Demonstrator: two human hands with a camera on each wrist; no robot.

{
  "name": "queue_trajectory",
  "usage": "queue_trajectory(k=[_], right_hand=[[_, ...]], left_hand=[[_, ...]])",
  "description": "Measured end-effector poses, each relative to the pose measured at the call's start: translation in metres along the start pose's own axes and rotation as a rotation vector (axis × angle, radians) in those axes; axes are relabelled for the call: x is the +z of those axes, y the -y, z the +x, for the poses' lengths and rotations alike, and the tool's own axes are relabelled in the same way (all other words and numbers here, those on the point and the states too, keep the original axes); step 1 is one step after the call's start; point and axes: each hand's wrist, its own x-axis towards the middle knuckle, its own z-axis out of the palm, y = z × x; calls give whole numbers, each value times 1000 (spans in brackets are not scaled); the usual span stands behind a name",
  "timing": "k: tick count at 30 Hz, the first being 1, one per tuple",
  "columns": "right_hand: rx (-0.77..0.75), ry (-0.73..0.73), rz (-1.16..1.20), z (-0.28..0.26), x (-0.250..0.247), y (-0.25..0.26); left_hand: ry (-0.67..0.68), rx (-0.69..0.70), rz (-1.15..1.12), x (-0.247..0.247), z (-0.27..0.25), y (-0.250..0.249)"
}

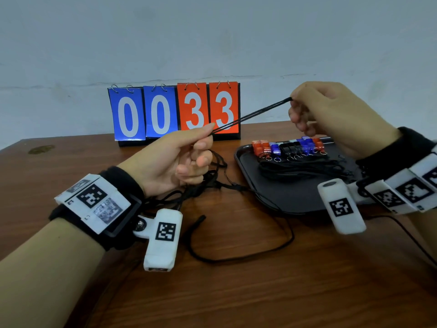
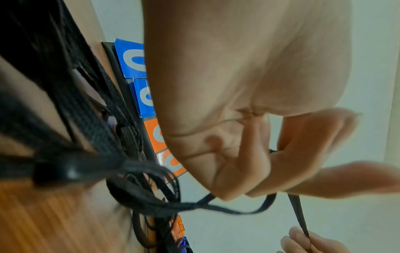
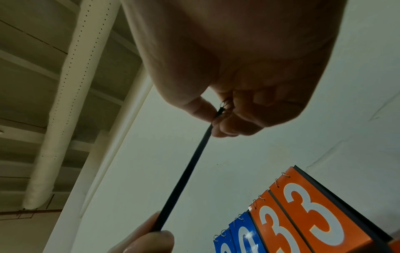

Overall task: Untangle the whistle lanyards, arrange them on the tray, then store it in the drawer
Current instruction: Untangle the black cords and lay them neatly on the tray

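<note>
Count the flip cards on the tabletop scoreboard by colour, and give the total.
Blue flip cards showing a white 0: 2
Orange-red flip cards showing a white 3: 2
Total: 4

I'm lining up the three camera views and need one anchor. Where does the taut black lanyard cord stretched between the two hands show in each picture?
Head: the taut cord runs centre to upper right, from the left hand to the right hand.
Left wrist: lower right, a short dark stretch.
Right wrist: centre, a diagonal from the right fingers down to the left fingers.
Shared landmark: the scoreboard.
</note>
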Motion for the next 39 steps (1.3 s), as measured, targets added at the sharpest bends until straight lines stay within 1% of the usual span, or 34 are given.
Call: queue_trajectory(k=[6,10,12,14,18,20,22,26,31,34,37,39], right_hand=[[41,-42,24,2,-1,-2],[70,-108,42,4,-5,-3],[74,-123,39,5,-7,-3],[65,-102,10,5,-7,-4],[-12,23,-89,-1,-3,-3],[-47,108,-105,-5,-1,-1],[-68,214,-157,-9,-1,0],[-105,427,-315,-17,0,2],[-122,643,-328,-23,4,5],[-123,715,-327,-25,7,7],[-109,768,-327,-27,7,9],[-127,765,-330,-28,8,10]], left_hand=[[-55,32,-68,2,-1,-2],[-86,29,-66,2,-2,-4],[-71,36,-78,1,-2,-4],[-16,51,-119,-1,-2,-3],[130,77,-206,-4,-4,-2],[202,83,-217,-2,-5,-1],[239,89,-215,-1,-7,0],[234,139,-190,1,-9,-1],[194,211,-164,9,-12,-3],[166,224,-161,13,-14,-4],[167,230,-160,15,-15,-5],[175,225,-173,15,-16,-5]])
